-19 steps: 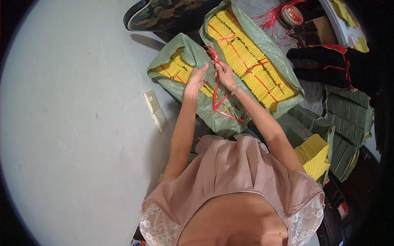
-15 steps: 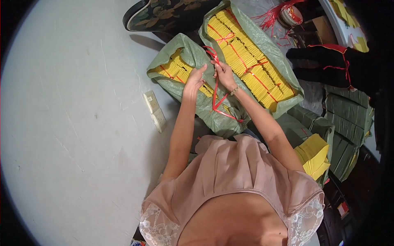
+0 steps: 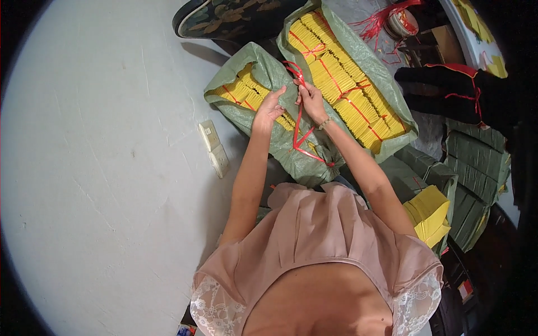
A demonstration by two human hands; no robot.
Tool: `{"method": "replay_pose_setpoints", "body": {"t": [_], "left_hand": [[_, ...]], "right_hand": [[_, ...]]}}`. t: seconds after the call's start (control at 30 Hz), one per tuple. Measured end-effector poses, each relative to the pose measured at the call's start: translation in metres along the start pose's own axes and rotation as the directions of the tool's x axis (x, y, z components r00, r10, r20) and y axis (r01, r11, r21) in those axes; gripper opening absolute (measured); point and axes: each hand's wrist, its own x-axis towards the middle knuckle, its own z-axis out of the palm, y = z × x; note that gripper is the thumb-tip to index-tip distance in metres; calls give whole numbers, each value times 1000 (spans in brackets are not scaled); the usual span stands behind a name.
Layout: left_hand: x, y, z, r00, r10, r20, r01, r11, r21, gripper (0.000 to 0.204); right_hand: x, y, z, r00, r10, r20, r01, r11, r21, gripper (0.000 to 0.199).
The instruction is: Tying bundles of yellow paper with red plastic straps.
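Nearest the camera, a yellow paper stack (image 3: 428, 215) sat at the person's right side, next to dark green wrapped bundles (image 3: 476, 173). On the pale wall (image 3: 101, 168) to the left, a white wall switch (image 3: 213, 148) was mounted close to the left forearm.

Both forearms extended forward to a green woven sack (image 3: 263, 73) that held yellow paper bundles (image 3: 246, 92) bound with red ties. The left hand (image 3: 269, 109) rested on the sack fabric with its fingers curled, touching the edge of the opening. The right hand (image 3: 311, 101) was closed in a pinch on a red ribbon (image 3: 296, 120); the ribbon looped above the fingers and hung down across the sack toward its lower end. The two hands were just beside each other.

Beyond, a second green sack (image 3: 392, 112) lay open and touching the first, filled with rows of the same yellow paper. Farther off lay a dark patterned object (image 3: 235, 17) and loose red string (image 3: 381, 22).
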Motion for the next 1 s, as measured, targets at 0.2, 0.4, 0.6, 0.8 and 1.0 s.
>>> {"method": "replay_pose_setpoints", "body": {"t": [0.2, 0.4, 0.6, 0.8, 1.0], "left_hand": [[-5, 0, 15, 997, 58, 57, -58, 998, -2, 27], [-4, 6, 7, 997, 57, 46, -63, 989, 131, 25], [-1, 10, 1, 997, 62, -39, -50, 963, 265, 22], [6, 0, 28, 958, 205, -201, -80, 863, 499, 21], [8, -9, 33, 796, 533, -287, -273, 739, 616, 36]], "right_hand": [[1, 1, 1, 1000, 8, 8, -8, 1000, 6, 28], [1, -1, 4, 1000, 24, 20, -24, 1000, 13, 28], [1, 1, 5, 999, -44, 0, 44, 996, -79, 24], [5, 13, -6, 992, -123, -17, 113, 953, -281, 23], [9, -1, 3, 999, 2, -50, -6, 997, -80, 19]]}}
